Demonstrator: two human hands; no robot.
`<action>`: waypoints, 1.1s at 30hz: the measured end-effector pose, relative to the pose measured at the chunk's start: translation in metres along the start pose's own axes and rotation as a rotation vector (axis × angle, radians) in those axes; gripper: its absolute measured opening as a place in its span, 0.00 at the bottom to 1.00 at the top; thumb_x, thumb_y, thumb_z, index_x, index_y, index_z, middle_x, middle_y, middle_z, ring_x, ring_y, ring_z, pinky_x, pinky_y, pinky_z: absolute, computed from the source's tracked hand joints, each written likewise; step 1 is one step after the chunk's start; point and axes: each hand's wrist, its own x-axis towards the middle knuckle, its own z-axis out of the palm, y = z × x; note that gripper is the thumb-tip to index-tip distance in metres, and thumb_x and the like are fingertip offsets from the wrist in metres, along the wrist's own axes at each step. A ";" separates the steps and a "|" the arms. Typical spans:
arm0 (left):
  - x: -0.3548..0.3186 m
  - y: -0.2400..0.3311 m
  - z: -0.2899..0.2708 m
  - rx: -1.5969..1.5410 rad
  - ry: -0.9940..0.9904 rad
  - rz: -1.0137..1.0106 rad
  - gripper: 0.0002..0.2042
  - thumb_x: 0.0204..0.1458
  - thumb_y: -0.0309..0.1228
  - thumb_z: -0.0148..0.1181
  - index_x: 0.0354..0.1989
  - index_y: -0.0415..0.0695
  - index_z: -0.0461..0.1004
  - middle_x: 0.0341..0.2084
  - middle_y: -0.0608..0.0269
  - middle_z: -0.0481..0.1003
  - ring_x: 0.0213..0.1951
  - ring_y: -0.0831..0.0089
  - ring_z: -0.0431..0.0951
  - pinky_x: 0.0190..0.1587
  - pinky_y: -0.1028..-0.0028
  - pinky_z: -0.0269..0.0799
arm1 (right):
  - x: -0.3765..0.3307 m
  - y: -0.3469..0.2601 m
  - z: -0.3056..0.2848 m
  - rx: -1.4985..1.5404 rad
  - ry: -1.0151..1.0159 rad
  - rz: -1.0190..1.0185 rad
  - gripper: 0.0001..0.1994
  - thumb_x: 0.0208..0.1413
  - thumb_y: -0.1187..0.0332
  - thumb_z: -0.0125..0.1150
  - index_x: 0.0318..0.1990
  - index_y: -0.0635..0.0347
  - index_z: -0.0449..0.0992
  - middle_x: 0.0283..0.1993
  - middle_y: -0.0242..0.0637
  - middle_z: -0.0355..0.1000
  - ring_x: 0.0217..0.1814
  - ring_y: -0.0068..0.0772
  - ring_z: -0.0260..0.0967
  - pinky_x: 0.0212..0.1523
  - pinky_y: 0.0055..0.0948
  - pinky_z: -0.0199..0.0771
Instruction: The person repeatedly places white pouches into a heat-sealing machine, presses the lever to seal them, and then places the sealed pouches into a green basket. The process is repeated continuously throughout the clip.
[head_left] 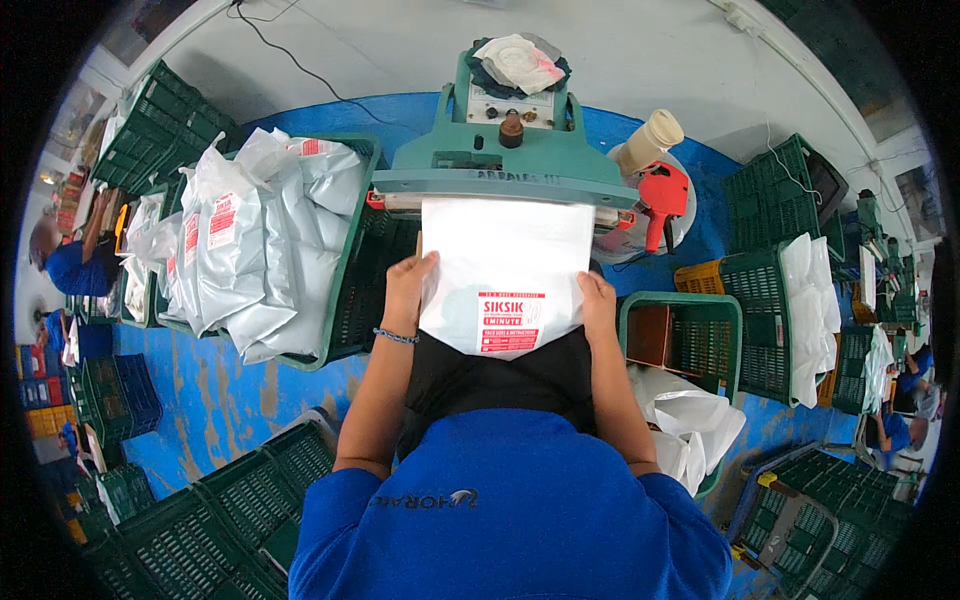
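A white plastic bag point(505, 255) with a red printed label lies flat between my hands, its far edge in under the long jaw of a green bench-top bag sealer point(500, 182). My left hand point(408, 288) pinches the bag's left edge, a beaded bracelet on that wrist. Gripping the opposite edge is my right hand point(598, 302), thumb on top. The near end of the bag sags over my lap. Whether the sealer's jaw is pressed down on the bag I cannot tell. A bunched cloth point(520, 63) sits on top of the sealer.
Filled white bags point(270, 235) crowd a green crate at left. To the right, a crate point(735, 340) stands beside loose white bags point(690, 415). A red pistol-shaped tool point(662, 200) and beige pitcher point(652, 138) stand right of the sealer. Co-workers sit at both far sides.
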 end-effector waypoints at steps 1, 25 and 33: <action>0.000 -0.006 -0.001 -0.046 -0.027 0.035 0.09 0.52 0.30 0.61 0.24 0.38 0.76 0.22 0.70 0.73 0.24 0.84 0.70 0.29 0.83 0.64 | -0.005 0.001 -0.001 0.026 0.020 0.052 0.12 0.58 0.66 0.52 0.28 0.67 0.72 0.24 0.25 0.65 0.26 0.16 0.58 0.28 0.22 0.59; 0.030 0.018 0.013 -0.023 0.036 0.178 0.11 0.49 0.33 0.63 0.29 0.35 0.78 0.20 0.73 0.72 0.21 0.87 0.65 0.25 0.83 0.60 | 0.036 -0.015 0.005 -0.030 0.069 -0.037 0.09 0.51 0.68 0.60 0.28 0.66 0.75 0.24 0.24 0.65 0.27 0.15 0.57 0.28 0.19 0.57; 0.062 0.036 0.019 0.080 0.082 0.296 0.12 0.49 0.32 0.63 0.32 0.33 0.79 0.23 0.71 0.74 0.25 0.85 0.67 0.29 0.82 0.61 | 0.071 -0.045 0.021 -0.058 0.208 -0.122 0.09 0.52 0.69 0.61 0.29 0.67 0.78 0.24 0.23 0.67 0.27 0.15 0.57 0.29 0.19 0.58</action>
